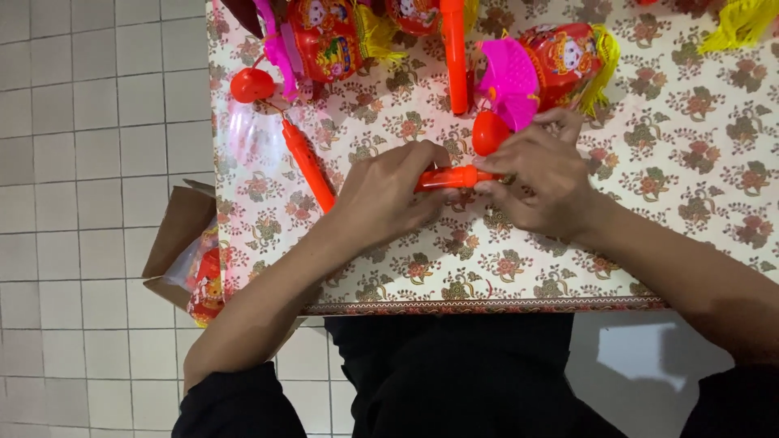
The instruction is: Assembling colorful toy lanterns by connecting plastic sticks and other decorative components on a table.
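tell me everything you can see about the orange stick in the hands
The orange stick looks like glossy plastic, a slim rod with a thicker ridged collar near its right end. It lies almost level, just above the flowered tablecloth. The left hand wraps over its left part, hiding that end; the right hand pinches the right tip with its fingertips. A red ball sits just above it.

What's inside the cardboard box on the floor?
The box holds red printed toys in clear plastic wrap. The table edge and the left forearm cover the rest, so its full contents cannot be seen.
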